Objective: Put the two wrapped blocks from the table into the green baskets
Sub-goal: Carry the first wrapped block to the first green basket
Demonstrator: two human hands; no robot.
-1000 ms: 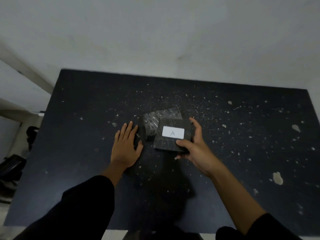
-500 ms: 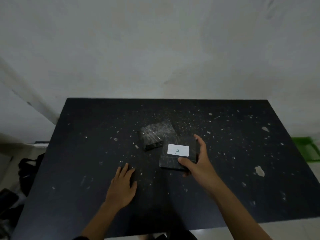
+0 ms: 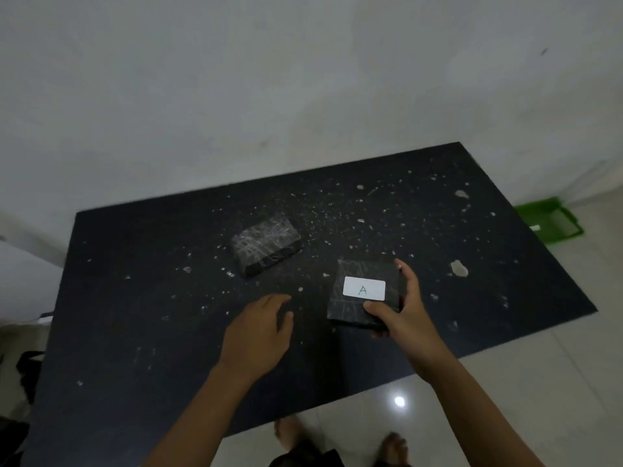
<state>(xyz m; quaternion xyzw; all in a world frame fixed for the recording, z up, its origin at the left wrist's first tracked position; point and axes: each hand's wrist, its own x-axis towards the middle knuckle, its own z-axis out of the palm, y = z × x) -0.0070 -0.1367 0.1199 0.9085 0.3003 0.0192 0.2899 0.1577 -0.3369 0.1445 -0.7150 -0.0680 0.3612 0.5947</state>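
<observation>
Here the right hand [image 3: 403, 318] is clamped on a wrapped block [image 3: 365, 293], thumb on its top near edge and fingers [image 3: 406, 274] curled round its right side, holding it just above the dark table [image 3: 135, 298]. The left hand [image 3: 258, 335] hovers empty above the table to the left of that block, fingers loosely apart and gripping nothing. The second wrapped block [image 3: 266, 244] lies flat on the table farther off and to the left, well apart from both hands. A green basket [image 3: 553, 224] sits on the floor beyond the table's far right corner; only one basket shows, so where the other stands cannot be told. The main risk, as I judge it, is a slip: the wrapping looks glossy and the hold is one-handed at one corner, so the block could tilt and drop on the way to the floor. The basket is also partly hidden by the table edge, which could spoil the aim. A white label [image 3: 364, 288] on the held block reads "A"; no other writing is legible.
</observation>
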